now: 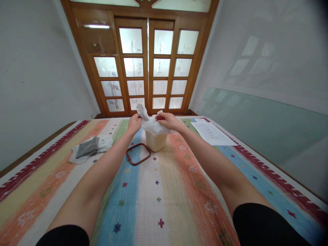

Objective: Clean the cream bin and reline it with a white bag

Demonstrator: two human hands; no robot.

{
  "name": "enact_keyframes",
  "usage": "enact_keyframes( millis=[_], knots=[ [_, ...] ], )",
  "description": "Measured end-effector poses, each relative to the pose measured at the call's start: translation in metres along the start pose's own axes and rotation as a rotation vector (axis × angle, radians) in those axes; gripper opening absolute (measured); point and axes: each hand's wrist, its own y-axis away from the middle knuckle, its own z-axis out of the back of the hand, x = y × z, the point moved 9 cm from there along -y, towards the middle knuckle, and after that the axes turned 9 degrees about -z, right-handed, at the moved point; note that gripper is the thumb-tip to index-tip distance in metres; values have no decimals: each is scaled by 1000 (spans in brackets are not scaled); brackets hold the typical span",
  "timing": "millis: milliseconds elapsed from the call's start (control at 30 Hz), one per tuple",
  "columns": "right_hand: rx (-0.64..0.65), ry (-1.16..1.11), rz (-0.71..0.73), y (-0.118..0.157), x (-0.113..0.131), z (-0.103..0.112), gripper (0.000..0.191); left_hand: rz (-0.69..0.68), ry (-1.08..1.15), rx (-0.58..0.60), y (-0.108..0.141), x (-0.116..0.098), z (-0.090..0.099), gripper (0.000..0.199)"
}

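Note:
A small cream bin stands upright on the striped cloth. Over its top lies a thin white plastic bag, with a bunched end sticking up at the back left. My left hand is closed on the bag at the left side of the bin. On the other side, my right hand pinches the bag's gathered part near the rim; some of its fingertips are hidden by the plastic. A brown rectangular ring frame lies flat just left of the bin, touching neither hand.
To the left lies a folded grey cloth on crumpled white plastic. Sheets of printed paper rest at the right. The striped tablecloth covers the surface. Wooden doors with glass panes stand beyond; white walls flank both sides.

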Motion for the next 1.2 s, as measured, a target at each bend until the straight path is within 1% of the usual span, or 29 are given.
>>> enact_keyframes(
  millis=[67, 133, 167, 233, 267, 300, 333, 400, 467, 533, 600, 667, 733, 767, 833, 867, 900, 967, 1033, 1067, 1100, 1133, 1167, 1200],
  knots=[
    [96, -45, 41, 6, 3, -5, 32, -156, 67, 126, -9, -24, -10, 37],
    [115, -13, 52, 11, 2, -5, 39, -297, 126, 300, -13, -46, -22, 39],
    [95, 25, 45, 12, 1, -3, 41, -346, 146, 394, -12, -55, -29, 39],
    [27, 126, 8, 13, -3, 1, 36, -408, 163, 565, -8, -68, -42, 39],
    [-7, 187, -18, 12, -6, 3, 32, -419, 142, 619, -6, -71, -46, 37],
    [-32, 249, -48, 11, -8, 3, 26, -421, 99, 644, -5, -72, -50, 34],
    [-46, 308, -77, 9, -11, 3, 19, -417, 43, 642, -6, -72, -52, 29],
    [-64, 399, -107, 7, -12, 2, 9, -400, -64, 596, -9, -71, -52, 20],
    [-100, 425, -93, 7, -8, 4, 7, -387, -116, 556, -10, -71, -51, 17],
    [-166, 393, -72, 9, -4, 11, 7, -377, -137, 539, -10, -71, -47, 19],
    [-233, 332, -93, 12, -5, 20, 6, -366, -163, 515, -8, -70, -41, 21],
    [-301, 256, -136, 16, -10, 30, 5, -327, -174, 449, -8, -65, -30, 19],
    [-378, 161, -173, 20, -17, 40, 5, -248, -128, 338, -10, -55, -16, 13],
    [-423, 108, -191, 22, -22, 45, 6, -195, -92, 264, -11, -48, -9, 8],
    [-520, 1, -244, 25, -36, 53, 9, -77, -26, 97, -12, -29, 4, 3],
    [-563, -53, -285, 27, -45, 56, 10, -9, 1, 10, -11, -18, 10, 5],
    [-601, -109, -334, 28, -57, 57, 11, 66, 23, -75, -9, -5, 15, 7],
    [-648, -216, -431, 31, -80, 56, 10, 206, 56, -205, -2, 17, 20, 8],
    [-664, -296, -500, 32, -98, 52, 8, 299, 67, -284, 7, 32, 22, 8],
    [-661, -316, -511, 32, -103, 51, 8, 312, 62, -302, 10, 35, 22, 7],
    [-654, -323, -502, 31, -104, 50, 7, 297, 52, -301, 11, 34, 22, 6],
    [-642, -318, -471, 30, -101, 50, 7, 254, 40, -284, 11, 30, 21, 5],
    [-625, -306, -419, 29, -94, 51, 8, 187, 27, -253, 9, 22, 20, 10],
    [-610, -284, -350, 27, -83, 53, 12, 102, 12, -209, 6, 12, 18, 20]
  ],
)
